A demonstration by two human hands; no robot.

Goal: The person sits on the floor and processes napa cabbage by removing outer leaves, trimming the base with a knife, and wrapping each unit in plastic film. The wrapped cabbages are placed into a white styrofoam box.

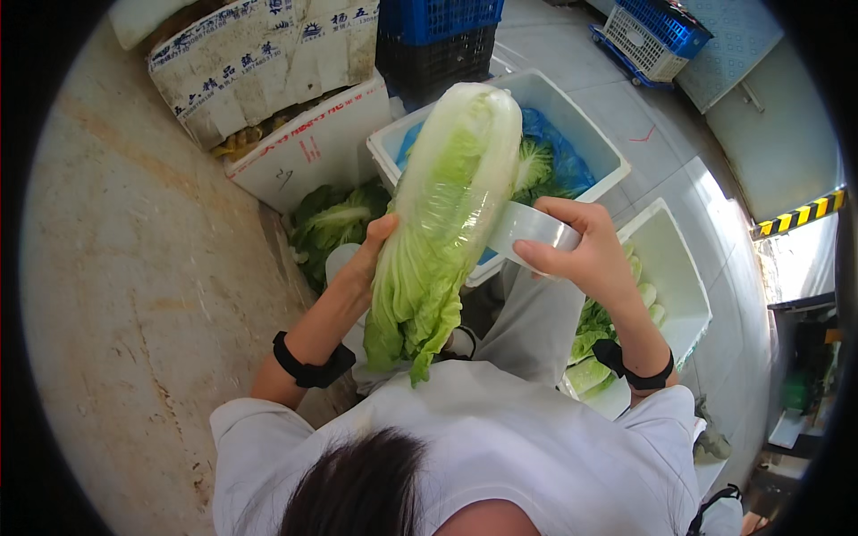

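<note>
In left hand (368, 255), long cabbage (451, 192); in right hand (592, 252), tape roll (552, 235).

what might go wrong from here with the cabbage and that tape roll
The long, pale-green leafy cabbage could tip or slip: the left hand grips its side, low down, with the thick white end above.
The whitish, translucent tape roll might slip, as the right hand holds it by its edges.
The loose, frilly green leaves at the lower end could tear if snagged.

Produce-packing area, prob. — foam boxes (576, 129) w/ greens (534, 165), stacked plastic crates (438, 40), tiled flr (661, 179)
</note>
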